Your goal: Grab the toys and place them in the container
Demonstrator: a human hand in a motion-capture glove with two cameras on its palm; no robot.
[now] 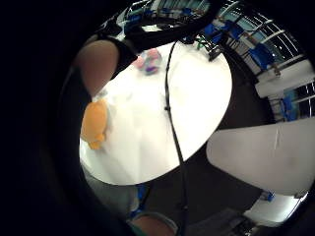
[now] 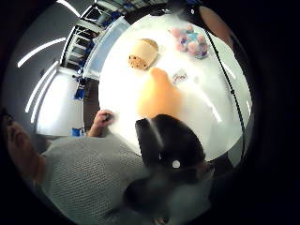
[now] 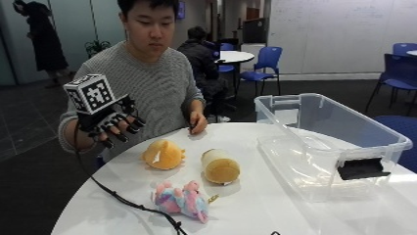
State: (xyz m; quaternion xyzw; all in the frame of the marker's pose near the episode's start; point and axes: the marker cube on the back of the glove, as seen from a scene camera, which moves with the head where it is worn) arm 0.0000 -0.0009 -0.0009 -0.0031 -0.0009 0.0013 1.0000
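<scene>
The gloved right hand (image 3: pixel 112 125) was held raised with fingers relaxed, grasping nothing, poised above and beside the orange plush toy (image 3: pixel 163 154), presumably for a first pickup.

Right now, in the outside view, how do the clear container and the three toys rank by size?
1. Clear container, by far the largest.
2. Pink and blue plush toy, though it lies nearest the camera.
3. Orange plush toy and tan cupcake-shaped toy look about alike; no ranking between them.
</scene>
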